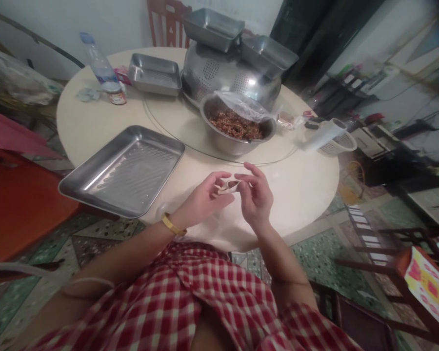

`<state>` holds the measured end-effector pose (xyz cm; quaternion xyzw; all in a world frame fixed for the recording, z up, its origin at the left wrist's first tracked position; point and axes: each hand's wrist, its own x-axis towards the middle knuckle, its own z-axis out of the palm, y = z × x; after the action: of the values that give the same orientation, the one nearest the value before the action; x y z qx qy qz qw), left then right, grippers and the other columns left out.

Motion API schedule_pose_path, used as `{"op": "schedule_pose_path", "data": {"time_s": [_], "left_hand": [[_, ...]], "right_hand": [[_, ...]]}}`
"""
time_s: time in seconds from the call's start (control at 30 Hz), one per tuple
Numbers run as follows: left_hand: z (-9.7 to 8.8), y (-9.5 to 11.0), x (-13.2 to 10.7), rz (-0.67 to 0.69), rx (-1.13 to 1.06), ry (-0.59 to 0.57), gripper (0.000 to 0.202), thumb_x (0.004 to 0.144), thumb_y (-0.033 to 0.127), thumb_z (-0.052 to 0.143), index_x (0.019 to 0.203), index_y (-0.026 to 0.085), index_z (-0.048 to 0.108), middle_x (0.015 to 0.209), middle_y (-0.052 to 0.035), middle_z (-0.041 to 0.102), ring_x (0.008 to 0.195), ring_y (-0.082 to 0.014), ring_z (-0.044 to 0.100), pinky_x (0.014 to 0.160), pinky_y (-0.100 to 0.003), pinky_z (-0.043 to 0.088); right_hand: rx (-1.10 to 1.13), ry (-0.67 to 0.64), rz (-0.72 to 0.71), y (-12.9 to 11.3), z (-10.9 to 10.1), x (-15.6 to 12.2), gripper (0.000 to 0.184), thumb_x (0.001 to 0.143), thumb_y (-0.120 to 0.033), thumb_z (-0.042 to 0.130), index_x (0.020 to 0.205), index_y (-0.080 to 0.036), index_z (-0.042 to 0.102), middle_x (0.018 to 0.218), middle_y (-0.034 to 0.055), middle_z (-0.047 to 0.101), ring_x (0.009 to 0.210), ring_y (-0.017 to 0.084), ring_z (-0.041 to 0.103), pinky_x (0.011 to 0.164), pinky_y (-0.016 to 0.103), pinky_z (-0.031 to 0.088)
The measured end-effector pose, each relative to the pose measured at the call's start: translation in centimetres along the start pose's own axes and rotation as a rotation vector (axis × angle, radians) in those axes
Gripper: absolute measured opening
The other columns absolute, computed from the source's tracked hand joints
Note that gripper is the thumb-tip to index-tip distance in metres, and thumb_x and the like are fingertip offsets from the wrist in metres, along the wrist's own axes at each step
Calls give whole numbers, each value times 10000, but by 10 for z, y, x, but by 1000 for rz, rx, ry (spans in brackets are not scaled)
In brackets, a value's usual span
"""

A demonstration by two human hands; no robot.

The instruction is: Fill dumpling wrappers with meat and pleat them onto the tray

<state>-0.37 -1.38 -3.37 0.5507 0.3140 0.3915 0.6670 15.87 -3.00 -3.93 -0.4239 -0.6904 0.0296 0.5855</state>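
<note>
Blue-capped bottle [101, 66] beside jar [117, 95]; wooden chair [171, 20]; basket [339, 144], apparently plastic.

A red-and-white check is being displayed by the woven cloth garment [227, 282]. Yellow is being shown by the ring-shaped bracelet [169, 224]; cream, by the round table [300, 187]. Silver-grey with slanted ribbing is being presented by the rectangular metal tray [126, 170]. Reddish-brown speckling is being exhibited by the crumbly mixture [234, 126]; off-white and brown, by the small thin held piece [231, 185].
</note>
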Motion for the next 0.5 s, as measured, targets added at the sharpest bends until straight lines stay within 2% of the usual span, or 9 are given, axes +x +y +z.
{"op": "schedule_pose_path", "data": {"time_s": [0.07,0.1,0.17,0.27,0.37,0.43,0.5], "left_hand": [[-3,-4,-2,112,102,67,473,808,376,740,1224,226,574,1053,-27,587,839,-110,601,765,-252,511],[-4,-4,-3,148,131,90,421,823,356,723,1199,218,593,1051,-30,604,856,-115,609,787,-258,516],[-4,-2,-4,182,151,125,335,845,345,698,1136,195,629,1040,-43,648,877,-129,628,813,-271,529],[-3,4,-6,170,128,159,301,853,360,691,1087,176,650,1031,-52,688,844,-132,649,789,-272,549],[-4,6,-9,202,155,172,291,860,348,690,1094,181,649,1032,-48,693,872,-133,660,786,-255,555],[-7,6,-13,252,203,167,287,862,329,695,1112,194,648,1017,-35,692,900,-133,658,799,-243,552],[-12,7,-17,269,223,151,267,890,328,666,1127,207,645,1015,-26,693,891,-125,660,798,-238,554]], "right_hand": [[45,-3,46,-2,2,0,93,957,-210,534,936,-221,624,879,52,703,1219,231,622,793,348,623],[84,-9,87,-4,3,-1,98,957,-227,539,914,-218,627,876,54,700,1218,230,620,766,325,624],[188,-27,199,-6,6,-3,112,955,-289,557,911,-214,627,993,71,700,1103,208,672,681,279,623],[340,-89,347,-7,9,-8,229,922,-389,614,1095,-240,627,1194,81,669,913,160,710,631,263,629],[399,-143,377,-5,11,-11,352,873,-415,683,1195,-278,645,1218,64,681,975,174,710,770,319,644],[401,-147,352,-4,11,-10,279,869,-402,694,1124,-288,704,1206,54,698,1062,191,698,879,367,626],[411,-145,331,-6,10,-10,212,877,-372,692,1072,-301,734,1184,43,717,1110,197,689,914,386,615]]}}
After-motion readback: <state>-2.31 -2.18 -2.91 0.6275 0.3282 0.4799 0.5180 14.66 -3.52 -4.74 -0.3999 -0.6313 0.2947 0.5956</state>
